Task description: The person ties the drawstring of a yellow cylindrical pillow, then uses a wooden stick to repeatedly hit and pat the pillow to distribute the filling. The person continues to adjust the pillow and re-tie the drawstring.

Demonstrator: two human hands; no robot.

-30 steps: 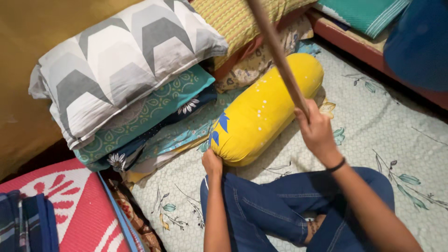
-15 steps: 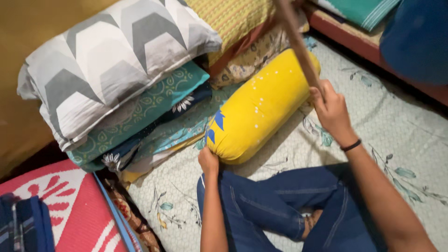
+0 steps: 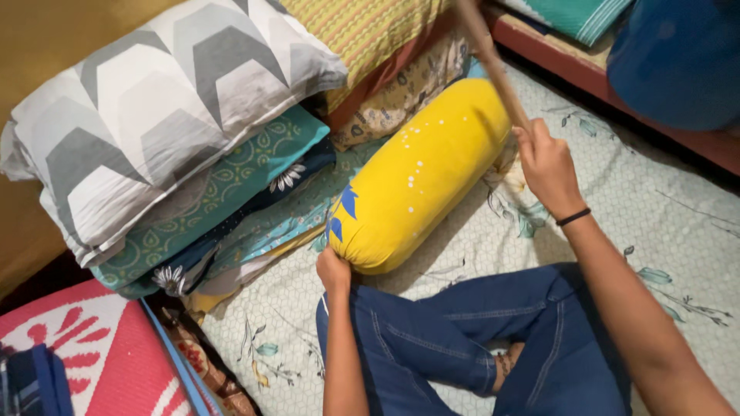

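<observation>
Gripping a wooden stick (image 3: 493,65), your right hand (image 3: 546,163) is clenched around its lower end, arm stretched forward over your knee. Your left hand (image 3: 333,271) presses closed against the near end of the yellow bolster (image 3: 420,173), which lies on the floral sheet (image 3: 663,223) beside stacked pillows (image 3: 162,123).

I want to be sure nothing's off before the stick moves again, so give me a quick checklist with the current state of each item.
1. Right hand wrapped around the wooden stick: ok.
2. Left hand braced at the near end of the yellow bolster pillow: ok.
3. Left hand apart from the stick: ok.
4. Bolster lying flat on the floral bedsheet: ok.
5. Grey chevron pillow settled atop the stacked pillows, beside the bolster: ok.
6. Stick's upper end, out of frame: cannot tell.
</observation>
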